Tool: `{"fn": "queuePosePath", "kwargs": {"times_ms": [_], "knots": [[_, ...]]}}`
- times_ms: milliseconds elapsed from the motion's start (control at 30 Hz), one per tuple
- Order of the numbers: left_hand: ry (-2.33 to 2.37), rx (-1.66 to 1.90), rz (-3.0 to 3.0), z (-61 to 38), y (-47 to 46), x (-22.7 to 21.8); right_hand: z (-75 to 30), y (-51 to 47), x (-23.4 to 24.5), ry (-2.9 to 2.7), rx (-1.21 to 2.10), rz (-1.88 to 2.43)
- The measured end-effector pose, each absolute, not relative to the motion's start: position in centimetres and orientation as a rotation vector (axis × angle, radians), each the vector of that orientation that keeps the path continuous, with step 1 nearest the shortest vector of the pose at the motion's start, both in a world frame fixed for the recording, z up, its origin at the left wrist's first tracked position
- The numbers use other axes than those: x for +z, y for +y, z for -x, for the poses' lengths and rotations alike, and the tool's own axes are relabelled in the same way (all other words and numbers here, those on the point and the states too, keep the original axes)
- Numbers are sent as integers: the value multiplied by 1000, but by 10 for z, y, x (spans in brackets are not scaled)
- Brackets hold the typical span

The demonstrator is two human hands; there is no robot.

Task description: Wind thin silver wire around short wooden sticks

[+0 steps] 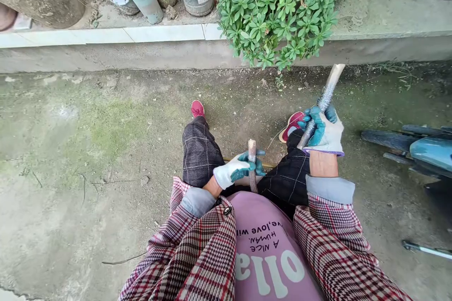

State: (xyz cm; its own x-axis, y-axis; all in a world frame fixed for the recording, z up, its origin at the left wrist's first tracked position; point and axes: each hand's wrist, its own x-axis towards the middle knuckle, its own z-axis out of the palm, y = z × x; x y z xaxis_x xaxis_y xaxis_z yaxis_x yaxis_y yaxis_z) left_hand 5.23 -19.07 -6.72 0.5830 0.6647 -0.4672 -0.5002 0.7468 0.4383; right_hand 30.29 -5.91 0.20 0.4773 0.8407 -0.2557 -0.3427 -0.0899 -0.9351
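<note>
While your right hand (323, 124) wraps closed fingers round the wire-wound stick (329, 89), right of centre, your left hand (242, 169), loosely curled, holds the shorter stick (252, 151), lower centre; keep coils (324, 100) snug.

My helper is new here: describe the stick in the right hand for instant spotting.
Find the leafy plant spilling over the ledge. Below its right side, the gloved right hand grips the stick. Unlike the other stick in the left hand, it slants clearly and looks longer, with more wire.
</note>
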Motion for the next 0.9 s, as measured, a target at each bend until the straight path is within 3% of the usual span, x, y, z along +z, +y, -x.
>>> {"fn": "queuePosePath", "kwargs": {"times_ms": [267,600,900], "knots": [[892,950,-306,-51,-176,-33,-333,-61,-35,-398,1102,1360],[1114,1201,-507,-6,-182,25,-296,-63,-91,-334,1294,1444],[1190,1129,-488,-5,-187,28,-301,-55,-94,-187,1333,1460]]}}
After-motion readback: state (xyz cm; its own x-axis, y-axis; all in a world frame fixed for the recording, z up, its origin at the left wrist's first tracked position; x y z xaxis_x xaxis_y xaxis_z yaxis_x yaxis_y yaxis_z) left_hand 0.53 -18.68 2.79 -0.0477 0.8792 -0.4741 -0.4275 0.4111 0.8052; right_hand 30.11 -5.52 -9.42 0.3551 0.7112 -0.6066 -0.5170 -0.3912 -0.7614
